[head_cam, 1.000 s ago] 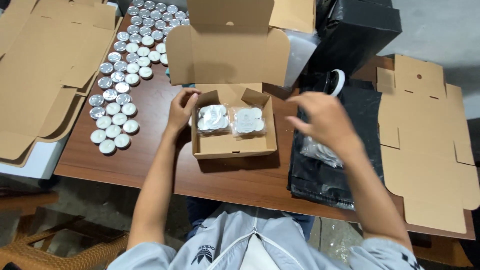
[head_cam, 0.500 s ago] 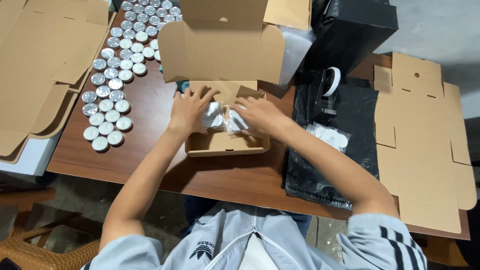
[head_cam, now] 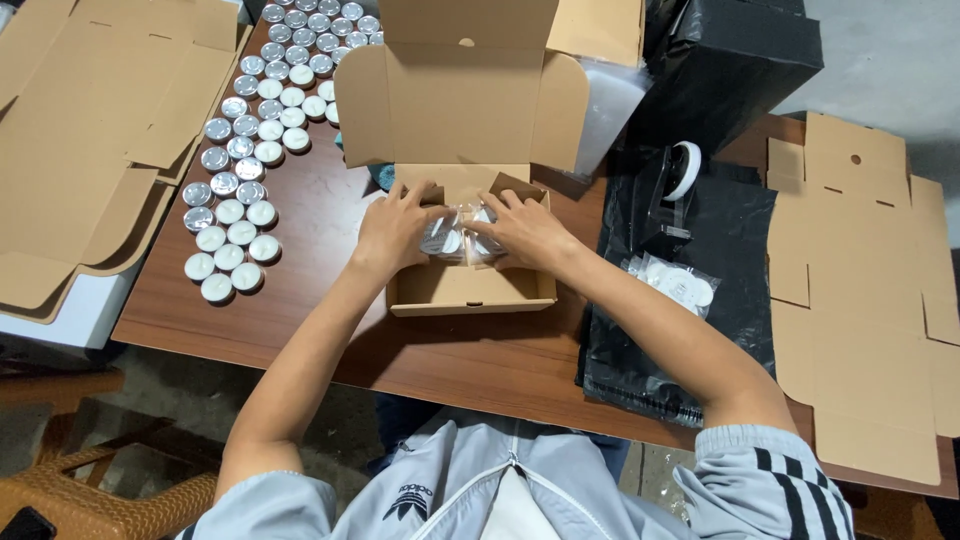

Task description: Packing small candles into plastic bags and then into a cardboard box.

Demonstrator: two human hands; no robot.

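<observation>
A small packing workshop was suggested by what was laid out on the brown wooden table (head_cam: 330,330). Rows of tealight candles (head_cam: 245,170) were set out to the left of the fingers, with flat cardboard blanks (head_cam: 90,130) stacked beyond them. More die-cut blanks (head_cam: 860,290) and a tape dispenser (head_cam: 675,190) were placed to the right of the fingers.

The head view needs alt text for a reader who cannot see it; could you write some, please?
Both hands, left hand and right hand, press clear packets of tealight candles into an open cardboard box on a wooden table; loose tealights lie left.
</observation>
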